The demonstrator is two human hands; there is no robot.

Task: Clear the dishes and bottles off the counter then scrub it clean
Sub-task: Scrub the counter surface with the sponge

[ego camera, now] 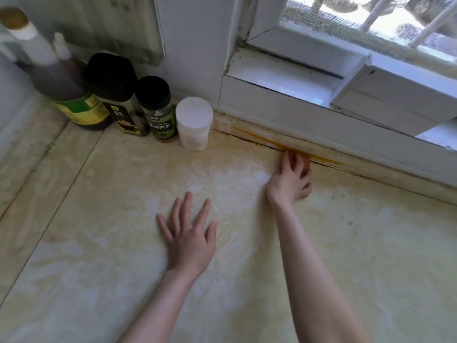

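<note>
Four containers crowd the back left corner of the counter [371, 243]: a dark bottle [71, 95], a black-capped jar [118, 100], a smaller spice jar [158, 110] and a white tub [194, 122], packed side by side. The left hand [190, 241] lies flat mid-counter, fingers spread. The right hand [291, 179] sits at the orange-stained back edge [326, 158] below the window, fingers curled; whether they hold anything is unclear.
</note>
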